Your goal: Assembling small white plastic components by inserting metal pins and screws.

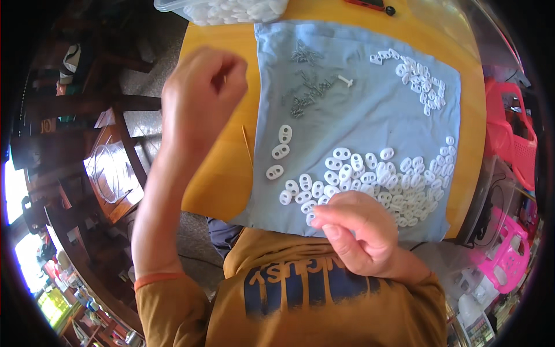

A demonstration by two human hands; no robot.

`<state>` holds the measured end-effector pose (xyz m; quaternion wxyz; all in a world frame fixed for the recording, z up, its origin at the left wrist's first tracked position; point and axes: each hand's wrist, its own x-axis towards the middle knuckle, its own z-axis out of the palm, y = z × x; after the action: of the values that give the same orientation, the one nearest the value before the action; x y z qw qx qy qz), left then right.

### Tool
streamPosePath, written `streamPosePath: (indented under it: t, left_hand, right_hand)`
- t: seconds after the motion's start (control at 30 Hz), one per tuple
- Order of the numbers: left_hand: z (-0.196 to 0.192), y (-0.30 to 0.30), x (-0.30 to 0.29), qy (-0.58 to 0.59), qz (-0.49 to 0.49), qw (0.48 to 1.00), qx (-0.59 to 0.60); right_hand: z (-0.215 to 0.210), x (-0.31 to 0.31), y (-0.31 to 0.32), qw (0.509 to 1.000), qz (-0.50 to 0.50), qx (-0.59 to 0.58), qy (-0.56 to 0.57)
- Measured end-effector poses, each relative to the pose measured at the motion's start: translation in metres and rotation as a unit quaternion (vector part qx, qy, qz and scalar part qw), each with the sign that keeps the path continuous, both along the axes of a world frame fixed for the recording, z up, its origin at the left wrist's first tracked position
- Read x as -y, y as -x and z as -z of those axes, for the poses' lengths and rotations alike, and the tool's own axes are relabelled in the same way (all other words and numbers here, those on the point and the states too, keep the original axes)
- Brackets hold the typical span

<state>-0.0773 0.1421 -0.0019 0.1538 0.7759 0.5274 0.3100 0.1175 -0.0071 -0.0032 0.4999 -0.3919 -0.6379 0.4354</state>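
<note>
My left hand (203,92) is raised over the left side of the wooden table, its fingers curled into a fist. Whatever it holds, if anything, is hidden. My right hand (364,232) hovers at the near edge of the blue cloth (370,124), with fingers bent, thumb apart and nothing visible between them. Beyond it spread many white oval plastic pieces (341,154) with two holes each. Three more such pieces (280,151) lie apart on the left. Toward the back left are small dark springs (306,95) and a white peg-like piece (345,80).
A clear plastic tub (231,11) of white pieces stands at the far left of the table (225,191). More white pieces (425,81) are heaped at the cloth's far right. A thin stick (247,146) lies left of the cloth. Pink plastic chairs (511,133) stand to the right.
</note>
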Motion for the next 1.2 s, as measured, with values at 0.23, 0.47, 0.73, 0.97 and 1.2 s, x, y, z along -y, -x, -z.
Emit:
streamPosePath:
  t: [0.23, 0.47, 0.73, 0.97, 1.2]
  left_hand:
    - [-0.020, -0.015, 0.110, -0.049, 0.156, 0.983, 0.088]
    - [-0.005, -0.013, 0.122, -0.126, 0.177, 0.971, 0.101]
    - [-0.004, -0.016, 0.132, -0.110, 0.207, 0.965, 0.118]
    - [-0.028, -0.018, 0.114, 0.015, 0.157, 0.982, 0.105]
    - [-0.023, -0.041, 0.090, 0.124, 0.093, 0.976, 0.156]
  right_hand:
    - [-0.007, -0.003, 0.006, 0.992, -0.029, -0.032, 0.120]
    - [-0.010, 0.008, 0.009, 0.934, -0.030, -0.188, 0.304]
    - [-0.016, 0.009, -0.002, 0.894, -0.063, -0.233, 0.378]
    - [-0.014, 0.001, -0.011, 0.971, -0.078, -0.111, 0.195]
    - [-0.001, 0.003, -0.019, 0.991, -0.051, -0.099, 0.079]
